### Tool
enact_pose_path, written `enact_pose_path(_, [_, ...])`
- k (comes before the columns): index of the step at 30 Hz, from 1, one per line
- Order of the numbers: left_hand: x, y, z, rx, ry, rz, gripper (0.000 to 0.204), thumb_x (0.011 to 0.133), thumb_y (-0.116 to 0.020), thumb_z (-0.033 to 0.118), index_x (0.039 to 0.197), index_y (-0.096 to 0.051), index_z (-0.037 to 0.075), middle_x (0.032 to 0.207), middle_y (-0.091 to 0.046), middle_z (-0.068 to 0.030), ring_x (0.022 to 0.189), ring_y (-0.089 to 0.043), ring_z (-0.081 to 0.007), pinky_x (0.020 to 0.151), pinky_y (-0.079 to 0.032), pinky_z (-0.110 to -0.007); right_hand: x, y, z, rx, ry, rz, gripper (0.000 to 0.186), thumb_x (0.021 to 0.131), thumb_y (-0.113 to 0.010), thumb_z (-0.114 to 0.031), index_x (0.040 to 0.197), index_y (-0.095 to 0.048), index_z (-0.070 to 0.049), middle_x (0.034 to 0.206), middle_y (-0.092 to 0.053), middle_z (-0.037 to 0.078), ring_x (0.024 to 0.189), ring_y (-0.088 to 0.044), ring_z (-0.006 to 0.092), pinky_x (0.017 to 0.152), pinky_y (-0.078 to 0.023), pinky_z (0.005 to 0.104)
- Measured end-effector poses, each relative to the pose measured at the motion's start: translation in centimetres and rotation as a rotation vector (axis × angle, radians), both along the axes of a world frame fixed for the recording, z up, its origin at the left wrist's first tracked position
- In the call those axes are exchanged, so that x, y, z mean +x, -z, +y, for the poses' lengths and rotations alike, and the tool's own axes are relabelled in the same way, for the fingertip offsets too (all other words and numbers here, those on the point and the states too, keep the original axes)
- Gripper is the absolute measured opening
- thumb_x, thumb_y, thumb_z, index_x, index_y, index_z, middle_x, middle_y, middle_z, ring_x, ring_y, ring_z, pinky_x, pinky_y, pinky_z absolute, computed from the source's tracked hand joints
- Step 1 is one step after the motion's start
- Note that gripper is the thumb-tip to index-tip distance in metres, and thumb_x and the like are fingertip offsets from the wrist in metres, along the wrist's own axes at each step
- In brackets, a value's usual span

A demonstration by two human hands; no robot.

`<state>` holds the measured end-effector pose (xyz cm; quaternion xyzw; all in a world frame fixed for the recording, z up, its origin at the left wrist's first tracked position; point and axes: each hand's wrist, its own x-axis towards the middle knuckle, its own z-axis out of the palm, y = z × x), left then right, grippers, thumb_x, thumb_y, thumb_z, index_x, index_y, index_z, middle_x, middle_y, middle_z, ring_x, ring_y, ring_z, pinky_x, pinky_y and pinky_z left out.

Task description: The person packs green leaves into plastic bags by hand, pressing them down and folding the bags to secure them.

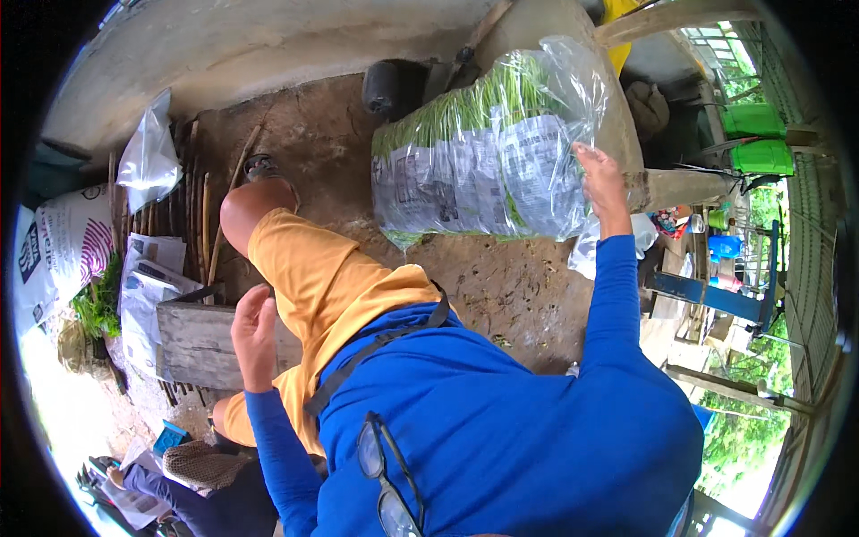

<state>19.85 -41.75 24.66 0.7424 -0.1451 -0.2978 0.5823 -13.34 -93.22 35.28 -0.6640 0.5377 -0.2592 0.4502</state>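
Observation:
A long clear plastic bag (564,80) holds long green stems (501,89) and several newspaper-wrapped bundles (456,179), lying sideways near the top middle. My right hand (598,174) is closed on the plastic at the bag's right side. My left hand (255,327) is raised beside my left leg, fingers loosely curved and holding nothing visible, nearest to a grey wooden board (201,340).
Poles (208,215), white sacks (72,242) and newspapers (143,304) line the left. A concrete edge (671,188) juts out at right, with cluttered shelving (716,295) beyond. Another person in dark clothing (192,501) is at lower left. A pale wall (268,45) runs along the top.

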Motion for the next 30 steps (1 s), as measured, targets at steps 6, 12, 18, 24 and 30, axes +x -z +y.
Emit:
enact_pose_path(6, [-1.6,-5.3,-8.6,0.213,0.319,-0.345,0.026,0.09,-0.068,0.012,0.114,-0.066,-0.001,0.112,-0.069,-0.0145,0.109,-0.065,-0.0247,0.093,-0.05,-0.034,3.2,-3.4,2.3,-0.06,-0.09,0.029,0.031,0.098,-0.065,-0.026,0.11,-0.071,0.001,0.085,-0.067,-0.002,0.074,-0.055,0.005,0.067,-0.043,0.0223])
enact_pose_path(12, [0.4,-8.5,-9.9,0.314,0.496,-0.547,0.031,0.086,-0.071,0.016,0.11,-0.066,-0.002,0.111,-0.067,-0.0197,0.104,-0.064,-0.0362,0.091,-0.051,-0.039,5.2,-0.2,-0.1,-0.199,-0.247,0.047,0.031,0.097,-0.066,-0.025,0.107,-0.071,0.004,0.092,-0.069,0.0,0.081,-0.056,0.0051,0.073,-0.044,0.0217])
enact_pose_path(18, [8.4,-10.9,-7.2,0.474,0.448,-0.596,0.026,0.085,-0.065,0.018,0.104,-0.068,0.0,0.098,-0.068,-0.0208,0.095,-0.066,-0.0349,0.084,-0.052,-0.041,5.1,3.1,-3.0,-0.04,-0.136,-0.042,0.025,0.098,-0.065,-0.018,0.107,-0.071,0.004,0.096,-0.07,0.003,0.088,-0.059,0.0091,0.08,-0.047,0.0255])
enact_pose_path(24, [17.0,-11.4,-8.5,0.416,0.315,-0.567,0.041,0.092,-0.068,0.024,0.119,-0.064,-0.007,0.109,-0.071,-0.0155,0.099,-0.066,-0.0229,0.091,-0.051,-0.034,2.7,7.9,-5.9,-0.183,-0.137,-0.149,0.023,0.098,-0.065,-0.018,0.104,-0.071,0.003,0.097,-0.071,0.003,0.088,-0.06,0.0094,0.08,-0.048,0.0266])
enact_pose_path(30, [15.3,-17.1,-16.4,0.401,0.515,-0.728,0.045,0.095,-0.067,0.025,0.127,-0.06,-0.006,0.116,-0.069,-0.0124,0.104,-0.063,-0.0169,0.093,-0.05,-0.03,1.8,8.5,-5.3,-0.292,-0.137,-0.152,0.028,0.098,-0.062,-0.023,0.103,-0.07,0.004,0.09,-0.072,0.006,0.081,-0.063,0.0127,0.073,-0.049,0.0302])
